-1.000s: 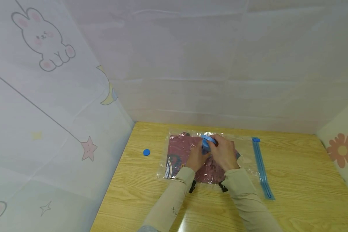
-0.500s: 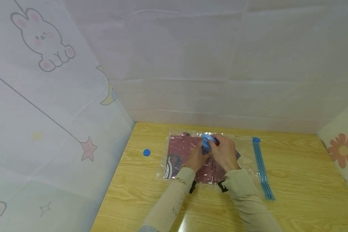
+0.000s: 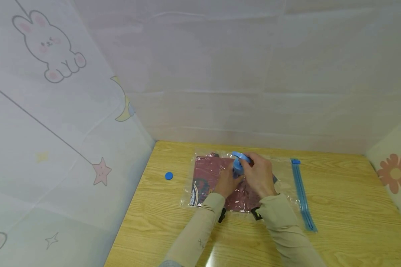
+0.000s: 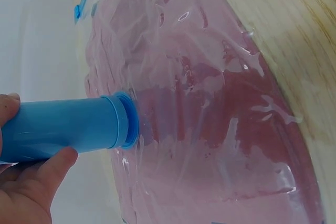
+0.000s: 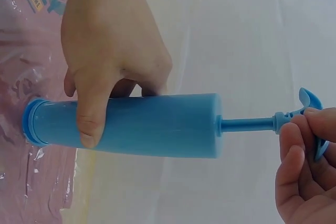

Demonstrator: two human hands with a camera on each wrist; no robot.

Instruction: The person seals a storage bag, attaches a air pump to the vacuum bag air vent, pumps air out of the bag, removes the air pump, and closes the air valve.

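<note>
Head view: blue hand pump [image 3: 238, 167] stands on a clear zip bag [image 3: 284, 167], near the middle of the maroon fabric [image 3: 207, 170] packed inside. Left hand [image 3: 226, 182] is wrapped round the barrel, thumb on one side, fingers on the other. Right hand [image 3: 258, 176] pinches the pump's T-handle [image 5: 308, 98], fingers curled. Right wrist view: a length of thin rod [image 5: 247, 125] shows between barrel and grip. Left wrist view: ringed lower end [image 4: 126, 120] meets the film; whatever sits under it is hidden. Film is wrinkled and shiny around that spot.

Around it: round blue disc [image 3: 168, 175] lies on the wood-grain table [image 3: 347, 193], off the bag's left side, well apart from both hands. Blue zip strip [image 3: 302, 194] runs along the bag's right end, slider [image 3: 295, 161] at the far end of the strip. Two black buckles near the cuffs, left one [image 3: 222, 215] and right one [image 3: 256, 214]; can't tell what they're attached to.

In the way: both hands and the beige sleeves [image 3: 195, 230] cover part of bag and fabric from above. Behind the table, a pale sheet [image 3: 204, 81] closes off the far side.
</note>
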